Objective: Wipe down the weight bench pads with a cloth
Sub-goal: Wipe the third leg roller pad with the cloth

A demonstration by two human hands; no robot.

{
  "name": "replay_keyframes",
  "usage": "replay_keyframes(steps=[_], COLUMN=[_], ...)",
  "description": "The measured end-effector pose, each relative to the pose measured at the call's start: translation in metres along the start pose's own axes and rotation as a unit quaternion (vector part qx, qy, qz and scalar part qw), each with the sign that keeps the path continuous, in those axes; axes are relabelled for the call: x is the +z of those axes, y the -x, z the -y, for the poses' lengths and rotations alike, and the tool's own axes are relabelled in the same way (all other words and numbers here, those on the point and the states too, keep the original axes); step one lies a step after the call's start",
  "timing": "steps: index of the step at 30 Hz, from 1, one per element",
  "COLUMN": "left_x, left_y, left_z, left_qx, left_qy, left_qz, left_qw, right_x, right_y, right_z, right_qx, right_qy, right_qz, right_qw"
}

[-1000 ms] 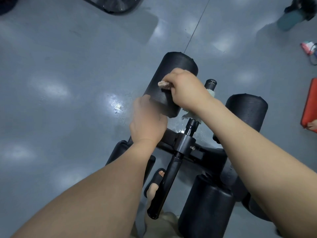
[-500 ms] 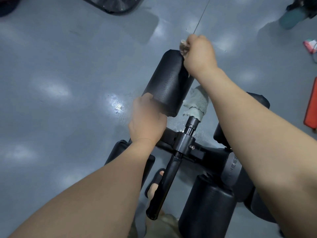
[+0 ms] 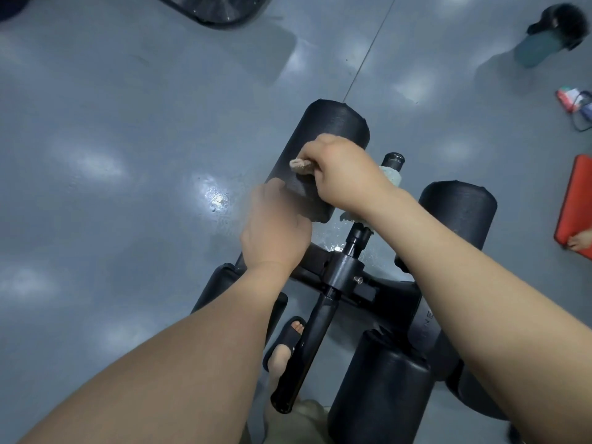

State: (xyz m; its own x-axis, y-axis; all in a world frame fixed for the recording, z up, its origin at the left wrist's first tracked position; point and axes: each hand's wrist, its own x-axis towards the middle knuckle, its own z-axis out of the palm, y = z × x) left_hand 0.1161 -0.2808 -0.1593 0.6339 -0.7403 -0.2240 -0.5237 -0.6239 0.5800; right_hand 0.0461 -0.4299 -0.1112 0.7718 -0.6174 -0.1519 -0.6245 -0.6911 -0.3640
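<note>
A black foam roller pad (image 3: 333, 123) sticks out to the upper left of the bench's black post (image 3: 320, 318). My right hand (image 3: 342, 171) grips a small beige cloth (image 3: 301, 166) and presses it on the top of this pad near its middle. My left hand (image 3: 275, 229) holds the pad's near end, fingers curled round its edge. A second roller pad (image 3: 461, 213) lies to the right, and a third (image 3: 378, 389) is lower down. A pale rag (image 3: 392, 176) is wrapped round the bar behind my right wrist.
Glossy grey floor (image 3: 112, 155) lies all round, with a wet patch (image 3: 217, 200) left of the pad. My foot in a black slipper (image 3: 286, 344) is under the post. A red mat (image 3: 576, 203), a teal bottle (image 3: 531, 49) and small items (image 3: 573, 100) sit at the right edge.
My right hand has drawn the cloth back from the pad's far end to its middle. My left hand has stayed on the near end.
</note>
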Motion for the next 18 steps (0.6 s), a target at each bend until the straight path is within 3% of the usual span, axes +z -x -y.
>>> replay_keyframes(steps=[3,9,18], left_x=[0.0,0.0,-0.001], left_y=[0.0,-0.001,-0.002], left_z=[0.0,0.001,0.001], left_qx=[0.001,0.004,0.007], left_qy=[0.0,0.003,0.005], left_qz=[-0.003,-0.005,-0.007], left_qw=[1.0,1.0,1.0], right_x=[-0.01,-0.03,-0.02], right_y=[-0.007,-0.051,-0.048], right_z=[-0.007,-0.037,-0.035], right_qx=[0.013,0.169,0.177], right_qy=[-0.018,-0.023,-0.043], right_qz=[0.013,-0.083,-0.029], right_qw=[1.0,0.982,0.983])
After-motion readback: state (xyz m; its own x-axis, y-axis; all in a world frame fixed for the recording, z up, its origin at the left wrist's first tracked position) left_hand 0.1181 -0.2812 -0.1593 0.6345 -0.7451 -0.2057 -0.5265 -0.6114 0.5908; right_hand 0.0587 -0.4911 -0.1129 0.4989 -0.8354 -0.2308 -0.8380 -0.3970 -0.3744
